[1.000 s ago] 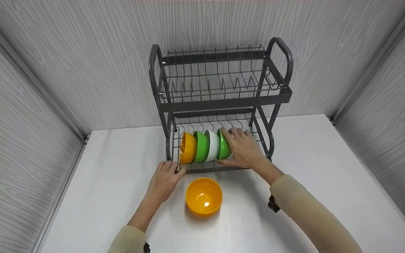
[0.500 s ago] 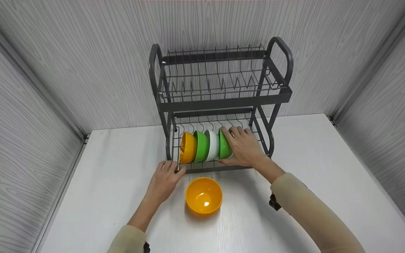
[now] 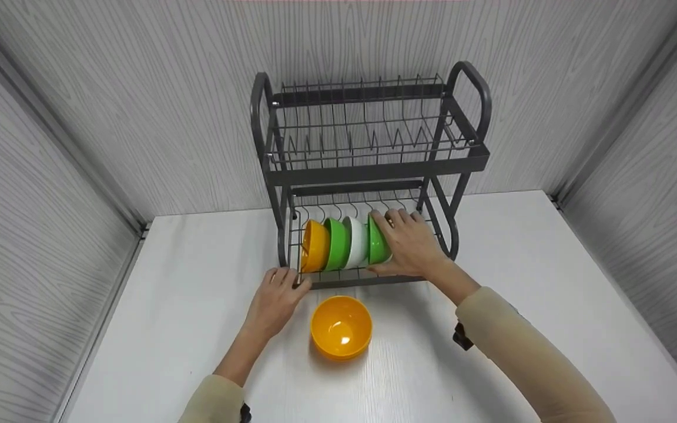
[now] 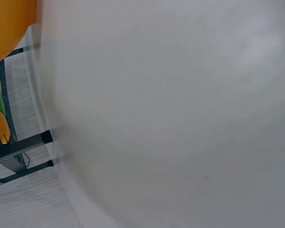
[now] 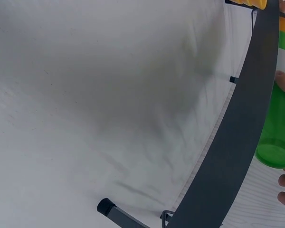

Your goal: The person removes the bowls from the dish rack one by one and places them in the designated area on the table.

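In the head view, my right hand (image 3: 412, 247) grips the rightmost green bowl (image 3: 378, 242), which stands on its side in the lower tier of a dark dish rack (image 3: 376, 172). Its thumb lies at the front, and the fingers reach over the top. To the left, a white bowl (image 3: 356, 242), another green bowl (image 3: 337, 244) and an orange bowl (image 3: 315, 247) stand sideways in a row. My left hand (image 3: 274, 302) holds the rack's lower front left corner. The right wrist view shows the green bowl (image 5: 275, 137) between thumb and fingers, partly cut off by the frame.
Orange bowls (image 3: 341, 328), seemingly stacked, sit upright on the white table (image 3: 197, 282) in front of the rack. The upper tier's wire dividers (image 3: 368, 141) overhang the bowls. Grey wood-patterned panels (image 3: 209, 117) enclose the back and sides.
My right hand and the green bowl in it have shifted slightly to the right, a little away from the white bowl. The left hand stays at the rack corner.
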The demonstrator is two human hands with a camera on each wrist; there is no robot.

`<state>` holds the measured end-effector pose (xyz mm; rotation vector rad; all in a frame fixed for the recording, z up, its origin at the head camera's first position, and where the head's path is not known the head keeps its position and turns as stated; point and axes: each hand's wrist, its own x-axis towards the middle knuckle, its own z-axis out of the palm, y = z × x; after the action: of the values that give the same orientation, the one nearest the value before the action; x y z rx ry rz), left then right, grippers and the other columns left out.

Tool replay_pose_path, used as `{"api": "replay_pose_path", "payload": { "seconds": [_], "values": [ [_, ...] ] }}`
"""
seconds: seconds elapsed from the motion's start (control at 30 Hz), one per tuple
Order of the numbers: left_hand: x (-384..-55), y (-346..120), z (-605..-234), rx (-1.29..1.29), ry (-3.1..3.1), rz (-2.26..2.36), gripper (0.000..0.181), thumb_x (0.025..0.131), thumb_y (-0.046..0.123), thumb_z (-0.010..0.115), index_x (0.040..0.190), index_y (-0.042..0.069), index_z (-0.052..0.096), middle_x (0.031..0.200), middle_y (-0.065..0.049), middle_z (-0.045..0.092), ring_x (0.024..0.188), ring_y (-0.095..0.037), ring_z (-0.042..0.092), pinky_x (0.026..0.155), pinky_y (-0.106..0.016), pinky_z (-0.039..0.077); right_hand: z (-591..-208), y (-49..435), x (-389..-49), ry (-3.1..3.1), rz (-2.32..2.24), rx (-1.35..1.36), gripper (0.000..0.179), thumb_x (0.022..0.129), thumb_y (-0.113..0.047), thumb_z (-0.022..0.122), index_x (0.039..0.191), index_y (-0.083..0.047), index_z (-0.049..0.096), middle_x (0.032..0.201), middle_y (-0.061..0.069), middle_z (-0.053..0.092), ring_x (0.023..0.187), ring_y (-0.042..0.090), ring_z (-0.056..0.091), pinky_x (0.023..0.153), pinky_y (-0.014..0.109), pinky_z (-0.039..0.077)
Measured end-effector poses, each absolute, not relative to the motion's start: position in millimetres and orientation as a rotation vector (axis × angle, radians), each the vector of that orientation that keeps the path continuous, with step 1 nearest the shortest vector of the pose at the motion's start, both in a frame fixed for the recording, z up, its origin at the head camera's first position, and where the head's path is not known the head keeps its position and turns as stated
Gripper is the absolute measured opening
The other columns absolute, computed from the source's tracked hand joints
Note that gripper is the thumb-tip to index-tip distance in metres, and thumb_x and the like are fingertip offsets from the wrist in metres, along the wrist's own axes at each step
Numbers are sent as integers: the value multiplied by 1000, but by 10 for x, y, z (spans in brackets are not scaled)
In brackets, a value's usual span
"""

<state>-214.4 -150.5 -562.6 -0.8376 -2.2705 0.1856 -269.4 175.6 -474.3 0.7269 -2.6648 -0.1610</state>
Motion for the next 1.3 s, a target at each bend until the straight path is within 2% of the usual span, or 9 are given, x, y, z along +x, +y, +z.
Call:
{"api": "replay_pose_path", "payload": {
  "seconds": [0.2,0.5,0.9,1.3],
  "values": [
    [-2144,-1503,-5621,-839,-2269,194,32,90,5,79,112,20,61,102,-10,63,100,-27,62,92,-40,58,-4705,1790,-2674,-2653,-138,728,118,68,-82,78,156,-13,39,129,20,59,113,39,64,96,54,58],
    [-2132,-1499,-5604,-833,-2263,165,37,87,2,79,112,21,60,101,-10,61,100,-28,63,90,-41,58,-4636,1844,-2679,-2645,-151,729,117,71,-85,73,157,-12,40,133,20,60,118,40,64,100,54,58],
    [-2116,-1499,-5586,-832,-2292,188,33,90,2,76,113,21,62,103,-10,62,101,-29,61,92,-41,58,-4569,1910,-2610,-2601,-128,719,116,71,-85,72,156,-13,43,132,21,61,117,40,65,100,52,59],
    [-2125,-1496,-5593,-821,-2302,186,37,87,4,81,113,22,62,103,-9,62,102,-27,62,92,-40,59,-4530,2023,-2502,-2514,-13,697,120,66,-88,73,155,-12,43,124,17,63,108,39,66,90,50,61]
  ]
}}
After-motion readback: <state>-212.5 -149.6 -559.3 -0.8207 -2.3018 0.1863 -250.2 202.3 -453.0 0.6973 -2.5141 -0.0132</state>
